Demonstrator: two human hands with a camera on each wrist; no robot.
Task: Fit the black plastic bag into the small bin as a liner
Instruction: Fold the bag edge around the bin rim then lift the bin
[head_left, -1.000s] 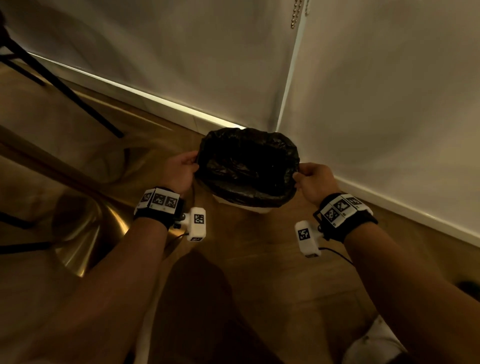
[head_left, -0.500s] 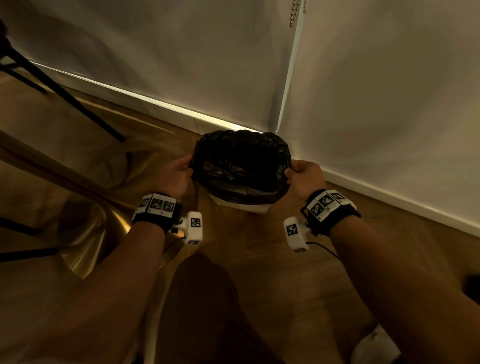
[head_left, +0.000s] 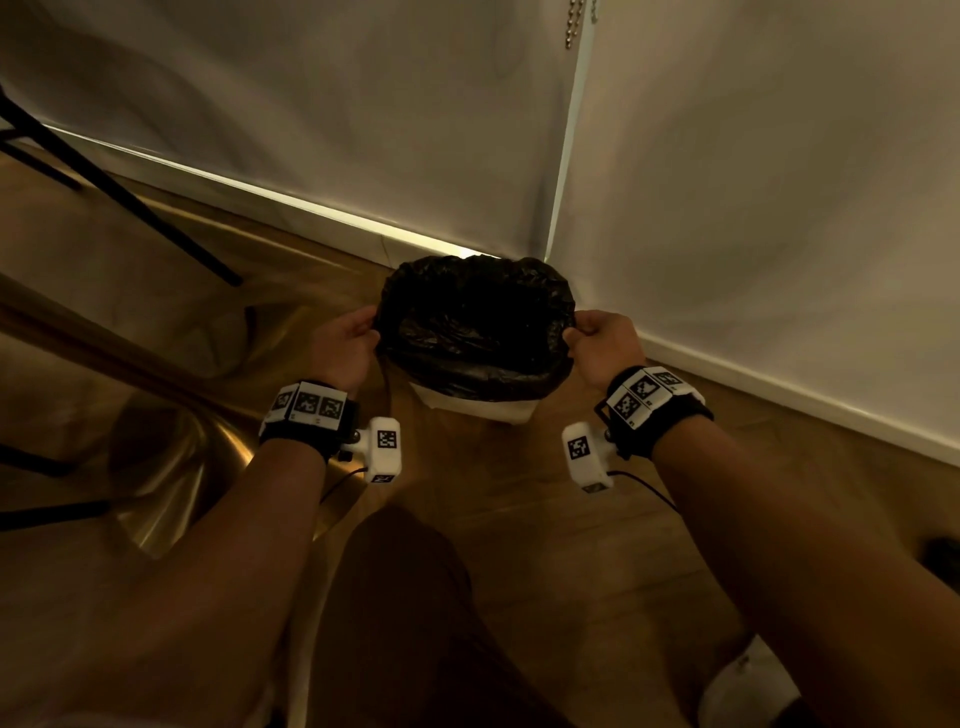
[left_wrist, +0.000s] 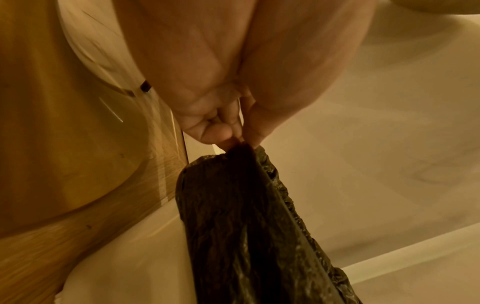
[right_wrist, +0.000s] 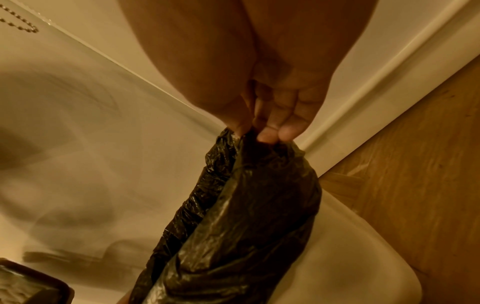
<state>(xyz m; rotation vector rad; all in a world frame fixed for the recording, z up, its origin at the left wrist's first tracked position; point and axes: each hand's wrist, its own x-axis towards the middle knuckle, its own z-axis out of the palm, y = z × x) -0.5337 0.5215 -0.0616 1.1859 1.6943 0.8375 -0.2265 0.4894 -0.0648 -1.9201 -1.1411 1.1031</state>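
A black plastic bag (head_left: 475, 332) lies stretched open over the small white bin (head_left: 498, 411) in the room's corner. Its mouth is folded down over the rim, and only the bin's lower front wall shows. My left hand (head_left: 358, 332) pinches the bag's left edge, while my right hand (head_left: 584, 332) pinches the right edge. In the left wrist view the left hand (left_wrist: 233, 142) holds the bag (left_wrist: 246, 226) between thumb and fingers, beside the bin's wall (left_wrist: 135, 267). The right wrist view shows the right hand (right_wrist: 259, 133) gripping the crinkled bag (right_wrist: 246, 226) above the bin's wall (right_wrist: 337, 246).
White walls (head_left: 753, 208) with a skirting board (head_left: 311, 213) meet just behind the bin. A black stand's legs (head_left: 104, 182) cross the wooden floor at the left. A rounded golden base (head_left: 171, 467) sits near my left arm. My knee (head_left: 405, 597) is below.
Both hands have moved slightly closer together with the bag's edges, and the bag's mouth sits lower over the bin. The view has shifted a little.
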